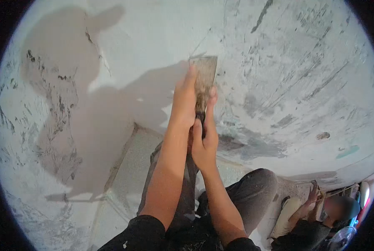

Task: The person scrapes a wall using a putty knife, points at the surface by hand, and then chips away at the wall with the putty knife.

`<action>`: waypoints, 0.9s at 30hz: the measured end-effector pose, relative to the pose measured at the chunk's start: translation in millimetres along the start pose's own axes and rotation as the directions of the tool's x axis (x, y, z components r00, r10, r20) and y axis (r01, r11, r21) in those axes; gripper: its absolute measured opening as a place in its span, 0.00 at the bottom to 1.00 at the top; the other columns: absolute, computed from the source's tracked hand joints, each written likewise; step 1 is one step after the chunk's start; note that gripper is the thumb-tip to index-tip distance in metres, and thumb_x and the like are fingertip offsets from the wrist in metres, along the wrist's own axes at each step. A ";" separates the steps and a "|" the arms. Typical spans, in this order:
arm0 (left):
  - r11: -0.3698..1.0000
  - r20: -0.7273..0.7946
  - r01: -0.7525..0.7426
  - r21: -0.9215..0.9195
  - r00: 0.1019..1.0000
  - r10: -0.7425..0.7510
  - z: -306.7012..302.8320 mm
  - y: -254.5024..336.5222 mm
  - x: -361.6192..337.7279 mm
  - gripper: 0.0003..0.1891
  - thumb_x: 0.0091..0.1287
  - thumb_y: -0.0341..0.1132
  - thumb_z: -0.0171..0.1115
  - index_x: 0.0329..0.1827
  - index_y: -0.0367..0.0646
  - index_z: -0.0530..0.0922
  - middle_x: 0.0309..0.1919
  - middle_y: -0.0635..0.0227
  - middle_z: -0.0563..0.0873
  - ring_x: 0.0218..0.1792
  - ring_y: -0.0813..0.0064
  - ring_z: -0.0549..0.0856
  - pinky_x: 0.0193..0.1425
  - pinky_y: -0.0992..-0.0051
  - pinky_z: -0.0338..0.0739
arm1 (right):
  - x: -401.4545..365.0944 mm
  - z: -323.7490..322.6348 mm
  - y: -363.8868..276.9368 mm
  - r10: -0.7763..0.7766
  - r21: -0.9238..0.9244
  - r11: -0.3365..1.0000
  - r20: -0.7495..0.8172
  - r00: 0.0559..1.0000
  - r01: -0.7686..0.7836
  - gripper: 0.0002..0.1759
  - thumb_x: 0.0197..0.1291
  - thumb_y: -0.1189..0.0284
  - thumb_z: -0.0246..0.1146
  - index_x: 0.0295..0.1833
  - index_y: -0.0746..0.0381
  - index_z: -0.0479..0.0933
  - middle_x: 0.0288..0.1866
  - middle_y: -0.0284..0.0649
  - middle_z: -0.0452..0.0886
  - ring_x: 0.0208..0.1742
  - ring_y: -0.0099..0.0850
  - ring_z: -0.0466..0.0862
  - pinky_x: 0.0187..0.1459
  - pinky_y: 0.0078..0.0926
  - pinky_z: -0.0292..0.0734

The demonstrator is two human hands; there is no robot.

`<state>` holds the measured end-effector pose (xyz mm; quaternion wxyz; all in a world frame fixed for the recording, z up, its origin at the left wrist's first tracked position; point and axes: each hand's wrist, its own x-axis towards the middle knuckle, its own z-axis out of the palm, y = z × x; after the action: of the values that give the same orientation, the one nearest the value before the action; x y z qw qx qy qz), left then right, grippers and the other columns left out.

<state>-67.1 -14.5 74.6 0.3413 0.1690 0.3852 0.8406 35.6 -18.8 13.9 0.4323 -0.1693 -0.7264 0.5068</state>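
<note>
A putty knife (206, 67) with a wide, stained metal blade is held up against the white wall (153, 50), its blade edge at the wall surface. My right hand (205, 146) is closed round the dark handle, thumb on top and a finger stretched along the blade's right side. Close beside it, my left hand (183, 100) grips the left side of the blade, fingers together and pointing up. Part of the handle is hidden between the hands.
Grey patches and dark scrapes mark the right wall (287, 83); a crack (90, 38) runs down the left one. My bent knee (258, 184) is below. At lower right another person (308, 230) sits near stacked belongings, one hand (313, 193) raised.
</note>
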 end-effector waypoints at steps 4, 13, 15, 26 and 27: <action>0.988 0.055 0.018 -0.152 0.998 -0.010 -25.8 -2.9 -0.7 0.23 0.75 0.55 0.48 0.46 0.42 0.74 0.24 0.66 0.78 0.25 0.71 0.78 0.35 0.71 0.76 | 8.1 -43.4 -2.1 0.052 -0.108 0.994 0.273 0.961 -0.023 0.31 0.68 0.77 0.56 0.75 0.56 0.61 0.65 0.53 0.75 0.61 0.36 0.81 0.55 0.26 0.73; 0.803 -0.021 -0.402 -0.440 0.899 0.438 -113.2 -2.0 14.0 0.20 0.75 0.49 0.47 0.24 0.49 0.67 0.16 0.67 0.75 0.16 0.78 0.69 0.23 0.77 0.61 | -15.4 -153.4 -29.6 0.500 -0.470 0.837 0.445 0.743 -0.281 0.34 0.63 0.79 0.62 0.75 0.53 0.63 0.42 0.53 0.86 0.43 0.36 0.87 0.45 0.30 0.77; 0.865 0.428 0.027 -0.500 0.877 0.220 -88.8 0.3 6.3 0.22 0.75 0.48 0.47 0.21 0.48 0.64 0.12 0.68 0.72 0.13 0.80 0.64 0.20 0.78 0.57 | -42.3 -171.1 5.7 0.495 -0.435 0.842 0.386 0.779 -0.319 0.35 0.63 0.78 0.62 0.75 0.52 0.63 0.36 0.52 0.85 0.38 0.37 0.87 0.44 0.32 0.77; 0.755 -0.516 -0.635 -0.163 0.707 0.483 -50.6 -15.6 14.5 0.13 0.72 0.40 0.48 0.53 0.43 0.73 0.57 0.60 0.77 0.61 0.65 0.73 0.66 0.62 0.64 | -58.4 -184.7 32.4 0.436 -0.625 0.764 0.322 0.841 -0.157 0.36 0.59 0.72 0.67 0.74 0.51 0.64 0.33 0.52 0.84 0.33 0.48 0.85 0.38 0.37 0.77; 0.756 -0.513 -0.634 -0.162 0.708 0.484 -56.5 -14.3 12.0 0.13 0.72 0.40 0.48 0.53 0.43 0.73 0.57 0.60 0.77 0.61 0.65 0.73 0.66 0.62 0.64 | -59.4 -184.4 30.1 0.451 -0.626 0.764 0.340 0.825 -0.160 0.36 0.59 0.72 0.67 0.73 0.50 0.65 0.33 0.51 0.84 0.33 0.48 0.85 0.38 0.38 0.77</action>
<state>-100.2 -29.4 27.4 -0.0074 0.0253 0.2363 0.9713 211.0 62.3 -19.0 0.0795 -0.2823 -0.8874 0.3557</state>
